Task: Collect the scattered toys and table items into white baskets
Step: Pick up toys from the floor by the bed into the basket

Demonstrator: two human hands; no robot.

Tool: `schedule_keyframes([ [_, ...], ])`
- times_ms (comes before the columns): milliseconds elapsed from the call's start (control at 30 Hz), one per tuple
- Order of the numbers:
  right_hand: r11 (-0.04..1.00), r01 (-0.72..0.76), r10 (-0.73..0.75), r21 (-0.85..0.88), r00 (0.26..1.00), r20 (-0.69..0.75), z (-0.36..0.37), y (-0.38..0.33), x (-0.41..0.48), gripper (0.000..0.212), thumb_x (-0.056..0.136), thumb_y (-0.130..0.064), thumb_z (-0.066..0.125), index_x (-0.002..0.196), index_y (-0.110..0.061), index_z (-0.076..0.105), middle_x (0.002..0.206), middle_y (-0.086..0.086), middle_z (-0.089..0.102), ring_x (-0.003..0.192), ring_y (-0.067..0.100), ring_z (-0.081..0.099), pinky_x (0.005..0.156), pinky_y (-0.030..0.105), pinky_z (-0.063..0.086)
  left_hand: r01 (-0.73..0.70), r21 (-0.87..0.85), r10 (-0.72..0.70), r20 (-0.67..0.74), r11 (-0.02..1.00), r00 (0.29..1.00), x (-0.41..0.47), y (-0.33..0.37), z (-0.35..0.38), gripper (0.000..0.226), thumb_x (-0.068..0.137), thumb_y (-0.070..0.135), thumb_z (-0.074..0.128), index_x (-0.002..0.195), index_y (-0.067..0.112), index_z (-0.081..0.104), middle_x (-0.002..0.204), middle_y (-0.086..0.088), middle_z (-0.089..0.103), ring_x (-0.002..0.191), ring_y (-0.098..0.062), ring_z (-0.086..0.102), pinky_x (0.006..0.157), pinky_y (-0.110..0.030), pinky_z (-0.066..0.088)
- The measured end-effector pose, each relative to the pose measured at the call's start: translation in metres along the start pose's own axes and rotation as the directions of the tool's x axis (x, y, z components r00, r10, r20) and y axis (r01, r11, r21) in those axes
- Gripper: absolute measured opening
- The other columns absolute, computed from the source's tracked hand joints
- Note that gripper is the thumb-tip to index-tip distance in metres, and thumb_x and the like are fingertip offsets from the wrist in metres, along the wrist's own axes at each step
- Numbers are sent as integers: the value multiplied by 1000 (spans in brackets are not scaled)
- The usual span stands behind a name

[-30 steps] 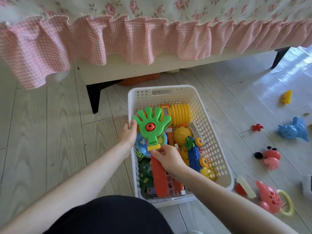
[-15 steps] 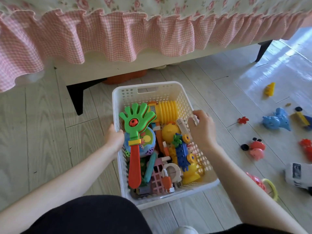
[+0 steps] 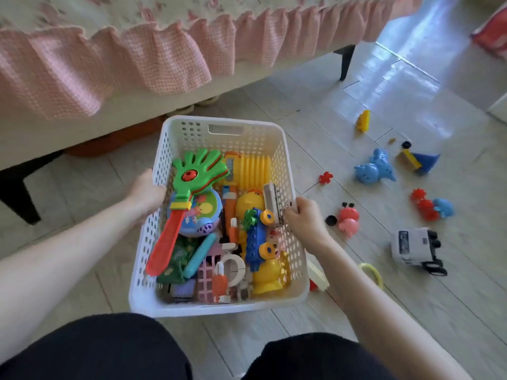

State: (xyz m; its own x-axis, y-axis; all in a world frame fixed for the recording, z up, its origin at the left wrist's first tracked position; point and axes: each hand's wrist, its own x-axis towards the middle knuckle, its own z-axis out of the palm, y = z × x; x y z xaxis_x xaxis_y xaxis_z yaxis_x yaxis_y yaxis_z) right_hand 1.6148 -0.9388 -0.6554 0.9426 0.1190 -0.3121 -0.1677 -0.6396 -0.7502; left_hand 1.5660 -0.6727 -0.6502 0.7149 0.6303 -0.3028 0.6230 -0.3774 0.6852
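White basket [image 3: 214, 307] on or just off the plank floor, close beside the bed, crammed with toys, green hand clapper [image 3: 197, 171] lying on top. Right hand [image 3: 303, 219] curled over the right rim, gripping it; left hand [image 3: 146, 192] against the left wall, fingers too hidden to call. Probably shifting it toward the strays: blue animal toy [image 3: 374, 167], red-and-pink bug toy [image 3: 347, 219], white toy vehicle [image 3: 411, 246]. Best to slide rather than lift, keep both sides level, and stop short of the loose pieces by the right wall to avoid crushing any.
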Motion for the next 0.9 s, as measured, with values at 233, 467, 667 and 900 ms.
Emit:
schedule_keyframes([
  [233,996,-44,47,80,998,-42,-26,9,23,22,87,3,40,68,-7,45,62,6,44,56,17,40,49,27,29,-105,159,97,60,982,993,29,42,34,29,90,2,47,118,-6,46,121,-29,52,106,-43,52,80,-42,43],
  [467,989,-65,78,129,992,-95,-25,30,39,22,87,-1,46,67,-5,53,63,7,58,54,14,49,48,23,38,-230,267,191,164,936,968,71,75,66,28,89,0,47,116,-7,48,116,-29,54,87,-35,52,61,-32,38],
  [667,941,-39,153,335,935,-321,-45,49,67,44,92,-39,51,70,-3,63,63,13,64,54,22,63,55,33,53,-240,328,199,154,914,968,89,75,79,27,91,2,45,115,-9,45,118,-31,52,105,-44,51,72,-38,37],
  [900,967,-244,254,76,891,-376,-51,87,166,30,94,-16,49,121,-4,55,120,15,60,110,27,55,91,30,41,-238,351,217,98,906,971,97,68,88,18,89,-2,43,106,-8,43,107,-30,52,91,-38,50,63,-37,33],
])
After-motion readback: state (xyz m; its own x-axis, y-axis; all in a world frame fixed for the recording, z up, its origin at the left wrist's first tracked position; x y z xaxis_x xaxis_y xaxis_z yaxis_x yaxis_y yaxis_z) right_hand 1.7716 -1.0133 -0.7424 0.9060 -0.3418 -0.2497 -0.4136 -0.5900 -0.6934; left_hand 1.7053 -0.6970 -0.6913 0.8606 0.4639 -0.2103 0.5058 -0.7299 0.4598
